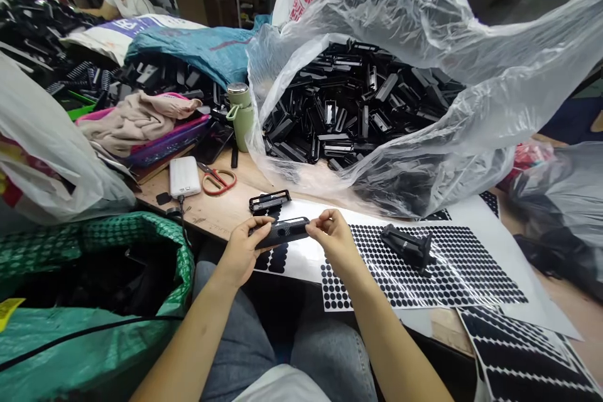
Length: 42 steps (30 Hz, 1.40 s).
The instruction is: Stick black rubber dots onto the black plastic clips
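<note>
Well-lit table (214,212) against dimness behind, white glare on the clear plastic bag (490,107), stretched picture edges.

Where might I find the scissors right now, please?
In the head view, the scissors lie on the table left of centre, just right of the white device.

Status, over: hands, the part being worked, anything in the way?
Left hand holding black plastic housing by one end. Right hand at the other end, grip unclear. Second black housing just beyond; black-dot sheet by right hand; neither visibly blocking.
</note>
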### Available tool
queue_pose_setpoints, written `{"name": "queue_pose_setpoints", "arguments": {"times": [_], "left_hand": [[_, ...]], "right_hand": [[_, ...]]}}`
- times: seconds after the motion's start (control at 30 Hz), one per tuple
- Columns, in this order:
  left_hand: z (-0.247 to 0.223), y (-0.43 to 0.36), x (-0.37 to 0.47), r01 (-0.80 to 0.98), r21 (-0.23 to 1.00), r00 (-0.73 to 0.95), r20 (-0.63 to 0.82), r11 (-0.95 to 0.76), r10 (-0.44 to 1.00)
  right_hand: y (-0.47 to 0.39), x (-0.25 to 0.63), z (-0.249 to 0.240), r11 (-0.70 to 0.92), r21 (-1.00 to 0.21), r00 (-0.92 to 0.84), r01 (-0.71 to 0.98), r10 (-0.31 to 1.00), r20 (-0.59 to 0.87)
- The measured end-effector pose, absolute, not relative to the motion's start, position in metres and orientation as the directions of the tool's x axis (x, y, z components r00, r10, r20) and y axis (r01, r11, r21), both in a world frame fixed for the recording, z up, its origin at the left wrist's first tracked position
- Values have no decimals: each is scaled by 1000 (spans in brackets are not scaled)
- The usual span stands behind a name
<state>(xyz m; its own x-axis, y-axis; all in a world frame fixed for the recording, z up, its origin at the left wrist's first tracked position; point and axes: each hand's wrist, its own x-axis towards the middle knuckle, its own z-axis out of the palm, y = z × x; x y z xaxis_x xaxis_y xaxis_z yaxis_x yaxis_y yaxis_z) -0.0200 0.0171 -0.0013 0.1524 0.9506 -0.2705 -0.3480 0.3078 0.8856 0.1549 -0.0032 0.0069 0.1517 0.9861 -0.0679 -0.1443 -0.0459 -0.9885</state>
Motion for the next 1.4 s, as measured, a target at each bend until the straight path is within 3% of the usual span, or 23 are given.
{"name": "queue_pose_setpoints", "arguments": {"times": [0.33,1.1,1.17,1.27,1.33,1.4], "left_hand": [[4,6,-8,-318,900,185,-250,298,950],[6,-6,-3,-315,910,189,-218,270,957],[3,-2,-6,-230,956,162,-144,180,976],[-6,18,-14,105,979,21,171,-173,985],[-16,38,-19,408,847,-1,374,-341,927],[-27,60,-23,653,684,74,370,-326,926]], "right_hand": [[-19,159,4,-29,-992,235,-120,970,-57],[-33,139,3,-18,-980,512,199,854,89],[-29,141,-3,-61,-970,564,235,822,85],[-24,145,-13,-103,-969,575,226,817,47],[-23,144,-19,-77,-974,567,211,821,58],[-22,141,-26,-51,-980,560,192,825,66]]}}
